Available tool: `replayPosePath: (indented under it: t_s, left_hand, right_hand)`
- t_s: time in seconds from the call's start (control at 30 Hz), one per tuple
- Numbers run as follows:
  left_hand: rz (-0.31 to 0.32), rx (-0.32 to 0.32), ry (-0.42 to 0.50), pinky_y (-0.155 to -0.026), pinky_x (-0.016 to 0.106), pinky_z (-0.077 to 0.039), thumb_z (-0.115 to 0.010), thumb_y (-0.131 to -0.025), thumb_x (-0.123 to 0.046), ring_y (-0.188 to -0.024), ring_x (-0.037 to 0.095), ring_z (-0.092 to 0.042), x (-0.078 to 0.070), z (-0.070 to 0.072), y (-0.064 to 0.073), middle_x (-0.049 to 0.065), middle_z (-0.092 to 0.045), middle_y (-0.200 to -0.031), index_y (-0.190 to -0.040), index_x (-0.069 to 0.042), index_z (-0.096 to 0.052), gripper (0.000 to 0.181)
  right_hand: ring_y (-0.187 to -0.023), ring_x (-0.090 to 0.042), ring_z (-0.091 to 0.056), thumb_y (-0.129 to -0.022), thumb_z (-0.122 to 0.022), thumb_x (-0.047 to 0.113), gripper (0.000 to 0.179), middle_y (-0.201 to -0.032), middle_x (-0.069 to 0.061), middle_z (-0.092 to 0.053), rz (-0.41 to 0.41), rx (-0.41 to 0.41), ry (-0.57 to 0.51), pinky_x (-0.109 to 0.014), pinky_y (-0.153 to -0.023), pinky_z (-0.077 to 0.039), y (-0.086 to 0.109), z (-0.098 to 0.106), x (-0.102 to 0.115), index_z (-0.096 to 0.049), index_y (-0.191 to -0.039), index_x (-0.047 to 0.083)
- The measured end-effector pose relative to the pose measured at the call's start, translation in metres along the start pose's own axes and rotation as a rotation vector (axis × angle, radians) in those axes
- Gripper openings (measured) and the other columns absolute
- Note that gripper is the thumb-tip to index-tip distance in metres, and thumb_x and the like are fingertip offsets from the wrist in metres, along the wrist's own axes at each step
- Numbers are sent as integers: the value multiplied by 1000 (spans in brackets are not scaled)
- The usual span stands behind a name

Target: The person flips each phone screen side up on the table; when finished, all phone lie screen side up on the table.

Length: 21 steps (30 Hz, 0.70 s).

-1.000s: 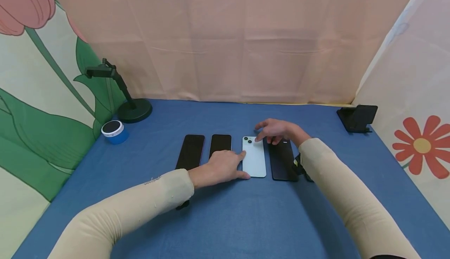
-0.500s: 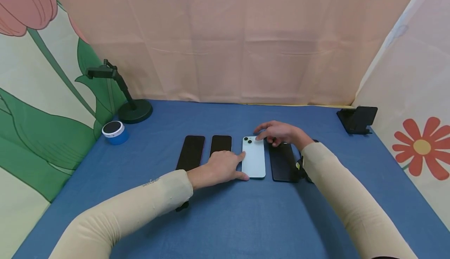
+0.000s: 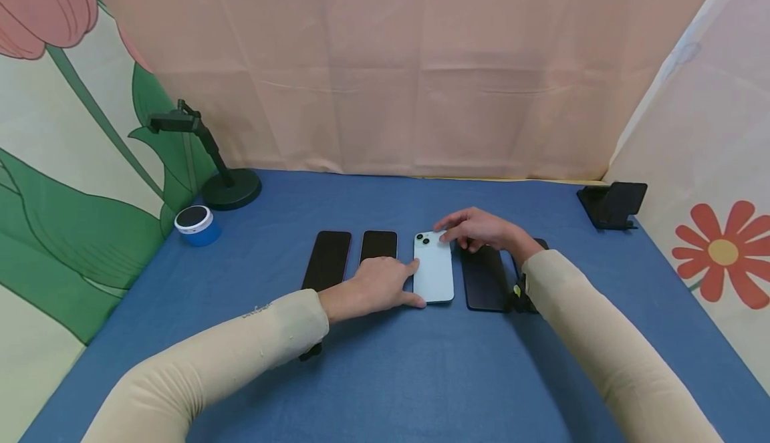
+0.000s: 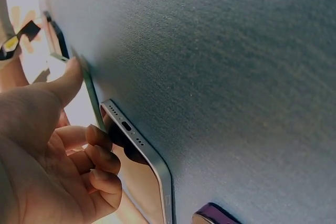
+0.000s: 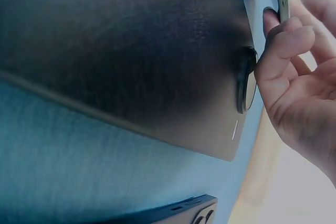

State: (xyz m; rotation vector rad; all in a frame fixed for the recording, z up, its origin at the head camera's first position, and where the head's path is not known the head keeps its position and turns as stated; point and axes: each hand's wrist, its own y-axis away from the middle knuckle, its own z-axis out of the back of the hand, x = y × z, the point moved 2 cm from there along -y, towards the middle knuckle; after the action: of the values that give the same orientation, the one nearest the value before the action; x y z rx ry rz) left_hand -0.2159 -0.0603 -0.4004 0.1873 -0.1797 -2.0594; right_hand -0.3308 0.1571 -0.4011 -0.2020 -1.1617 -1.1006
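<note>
Handling the pale phone (image 3: 433,272): the step in hand appears to be gripping it at opposite corners to lift or adjust it; which of these cannot be told.
Where it is: third from the left in a row of phones on the blue table (image 3: 361,383), its back up and camera lenses at the upper left, apart from its neighbours on both sides.
Left hand (image 3: 385,284): at the lower-left corner, thumb reaching along the bottom edge and forefinger at the long side, seemingly pinching the corner between them; the other fingers are curled in and hold nothing.
Right hand (image 3: 484,229): at the upper-right corner, forefinger stretched over the top edge, thumb near the side; the right wrist view suggests a pinch on the rim, the remaining fingers bent.
Left neighbours: the outer dark phone (image 3: 327,256) and the inner dark phone (image 3: 378,244), the latter partly covered by the left hand.
Right neighbours: the wide dark phone (image 3: 483,282) lies just beside, partly under the right hand; the half-hidden phone (image 5: 194,211) lies beyond it, largely covered by the right forearm in the head view.
Contact with the cloth: whether the pale phone's top end is raised is too slight to tell.
Next move: it would call for both corners travelling together, the thumbs keeping their hold, and the bent right fingers staying off the wide dark phone's lens bump.
</note>
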Motion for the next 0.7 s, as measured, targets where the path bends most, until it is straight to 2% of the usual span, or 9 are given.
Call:
replayPosePath:
  t_s: [0.33, 0.6, 0.7]
  left_hand:
    - [13, 3, 24, -52, 28, -43, -63, -85, -69, -85, 15, -61, 0, 0, 0, 4, -73, -116, -153, -24, -44, 83]
    - [21, 17, 9, -50, 28, -44, -63, -85, -69, -83, 14, -60, 0, 0, -1, 4, -73, -103, -153, -26, -44, 83]
    - [17, 15, 5, -51, 29, -44, -63, -85, -69, -85, 15, -62, -1, 0, 0, 4, -74, -106, -153, -26, -45, 82]
  right_hand:
    - [-63, -18, -47, -91, -73, 27, 46, -75, -4, -55, -26, 25, 84, -30, -56, -41, -1, 1, 6, -65, -136, 22]
    - [-70, -18, -50, -88, -77, 23, 54, -114, -8, -60, -51, 61, 133, -29, -57, -42, -1, 4, 9, -62, -139, 21]
    - [-72, -19, -50, -87, -77, 22, 55, -125, -11, -57, -58, 68, 145, -29, -58, -41, 0, 4, 10, -62, -140, 21]
